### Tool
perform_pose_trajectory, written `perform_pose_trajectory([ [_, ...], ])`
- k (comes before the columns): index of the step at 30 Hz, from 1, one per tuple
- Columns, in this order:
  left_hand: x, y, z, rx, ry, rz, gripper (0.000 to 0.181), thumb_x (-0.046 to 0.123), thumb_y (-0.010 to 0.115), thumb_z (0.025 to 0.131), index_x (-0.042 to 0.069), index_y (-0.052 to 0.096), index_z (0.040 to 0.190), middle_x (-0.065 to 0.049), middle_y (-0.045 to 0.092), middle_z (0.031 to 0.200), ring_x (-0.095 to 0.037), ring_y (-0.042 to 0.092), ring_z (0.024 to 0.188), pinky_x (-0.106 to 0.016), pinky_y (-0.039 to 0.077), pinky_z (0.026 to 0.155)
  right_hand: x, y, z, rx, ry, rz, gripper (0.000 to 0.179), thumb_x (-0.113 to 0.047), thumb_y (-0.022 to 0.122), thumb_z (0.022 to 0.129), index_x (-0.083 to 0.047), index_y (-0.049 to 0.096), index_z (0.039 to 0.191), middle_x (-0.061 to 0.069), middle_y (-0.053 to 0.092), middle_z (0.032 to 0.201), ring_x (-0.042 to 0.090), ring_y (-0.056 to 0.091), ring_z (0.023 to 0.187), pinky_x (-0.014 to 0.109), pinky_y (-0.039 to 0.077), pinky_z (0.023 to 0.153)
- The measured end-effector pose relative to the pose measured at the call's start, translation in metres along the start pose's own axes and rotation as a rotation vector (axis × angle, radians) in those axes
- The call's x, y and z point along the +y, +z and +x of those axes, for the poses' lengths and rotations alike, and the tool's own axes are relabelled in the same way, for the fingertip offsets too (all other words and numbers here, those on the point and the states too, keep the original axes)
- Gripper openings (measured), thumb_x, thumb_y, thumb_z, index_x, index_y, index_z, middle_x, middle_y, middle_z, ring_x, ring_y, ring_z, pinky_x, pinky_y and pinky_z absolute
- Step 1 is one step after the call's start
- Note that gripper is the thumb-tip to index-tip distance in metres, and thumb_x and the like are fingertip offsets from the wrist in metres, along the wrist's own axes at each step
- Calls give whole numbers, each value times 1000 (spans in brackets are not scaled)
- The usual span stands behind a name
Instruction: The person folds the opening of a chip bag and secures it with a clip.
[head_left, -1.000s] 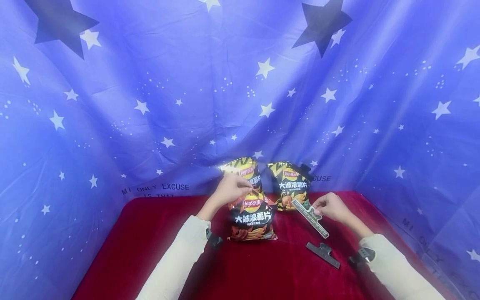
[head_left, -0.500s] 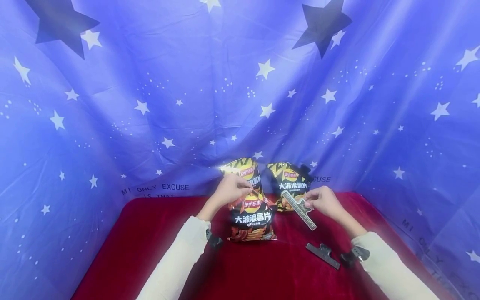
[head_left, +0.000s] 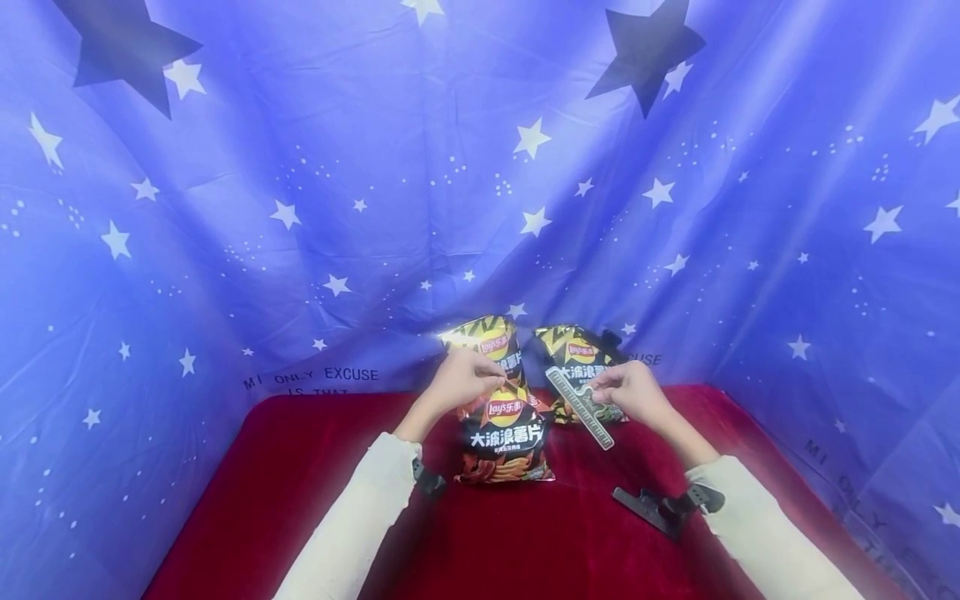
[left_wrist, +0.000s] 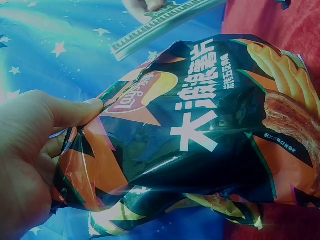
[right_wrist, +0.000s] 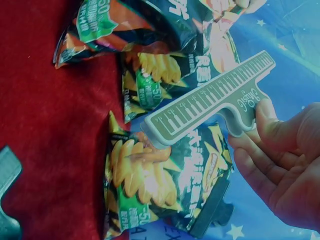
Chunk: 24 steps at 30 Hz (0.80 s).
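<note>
My left hand [head_left: 463, 379] pinches the top corner of a black-and-orange Lay's potato chip bag [head_left: 506, 442], which stands at the table's middle. The left wrist view shows the thumb [left_wrist: 77, 111] flat on the folded bag top. To the right, my right hand [head_left: 636, 392] pinches the handle of a pale bag clip [right_wrist: 210, 100] printed with piano keys. That clip [head_left: 581, 410] is tilted, held up in front of a second, yellow-and-black chip bag [head_left: 558, 342], and is apart from the held bag.
Another yellow-and-black chip bag [head_left: 491, 333] stands behind the held one. A black clip [right_wrist: 215, 210] grips the right-hand bag's top. On the red tablecloth [head_left: 525, 542] lies a further black clip [head_left: 637, 507], partly covered by the right wrist camera. A blue starry curtain [head_left: 420, 208] hangs behind.
My right hand has moved left and slightly up with the piano-key clip, closer to the bag in my left hand. The left hand and its bag have stayed in place.
</note>
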<state>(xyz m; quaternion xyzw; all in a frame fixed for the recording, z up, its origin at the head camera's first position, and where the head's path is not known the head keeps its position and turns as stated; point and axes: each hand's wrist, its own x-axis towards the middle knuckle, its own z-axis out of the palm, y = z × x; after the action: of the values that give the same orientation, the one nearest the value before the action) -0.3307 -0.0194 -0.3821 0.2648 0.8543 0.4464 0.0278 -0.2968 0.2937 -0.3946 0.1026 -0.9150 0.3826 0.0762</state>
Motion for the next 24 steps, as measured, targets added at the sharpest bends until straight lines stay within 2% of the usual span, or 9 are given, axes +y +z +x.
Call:
perform_pose_trajectory([
  [4, 1, 0, 1, 5, 9, 8, 17, 12, 72, 94, 7, 78, 109, -5, 65, 56, -12, 52, 38, -30, 51, 38, -5, 3, 3, 7, -21, 12, 21, 7, 79, 77, 11, 75, 97, 25, 76, 91, 18, 72, 79, 20, 58, 68],
  [9, 0, 0, 3, 33, 52, 68, 13, 11, 74, 92, 11, 81, 103, -3, 74, 71, -8, 50, 40, -22, 45, 39, -12, 5, 5, 22, -41, 10, 20, 7, 79, 76, 11, 75, 95, 25, 76, 88, 18, 71, 76, 20, 57, 65],
  [14, -3, 1, 5, 46, 77, 105, 14, 11, 75, 91, 8, 80, 103, -6, 79, 87, -6, 51, 45, -18, 42, 42, -21, 10, 7, 39, -48, -21, 20, 6, 81, 74, 9, 76, 94, 24, 77, 88, 28, 74, 79, 29, 61, 69],
  [20, -4, 1, 5, 42, 81, 97, 14, 11, 75, 91, 7, 80, 103, -6, 78, 83, -6, 51, 43, -19, 43, 41, -31, 17, 9, 56, -29, -64, 20, 5, 81, 74, 5, 78, 94, 22, 77, 93, 34, 74, 86, 46, 61, 83],
  [24, -4, 2, 5, 37, 72, 89, 14, 11, 74, 92, 8, 80, 103, -4, 77, 78, -7, 52, 42, -22, 47, 41, -38, 22, 10, 71, -41, -77, 18, 4, 81, 75, 3, 79, 93, 20, 78, 94, 29, 74, 85, 46, 60, 86],
])
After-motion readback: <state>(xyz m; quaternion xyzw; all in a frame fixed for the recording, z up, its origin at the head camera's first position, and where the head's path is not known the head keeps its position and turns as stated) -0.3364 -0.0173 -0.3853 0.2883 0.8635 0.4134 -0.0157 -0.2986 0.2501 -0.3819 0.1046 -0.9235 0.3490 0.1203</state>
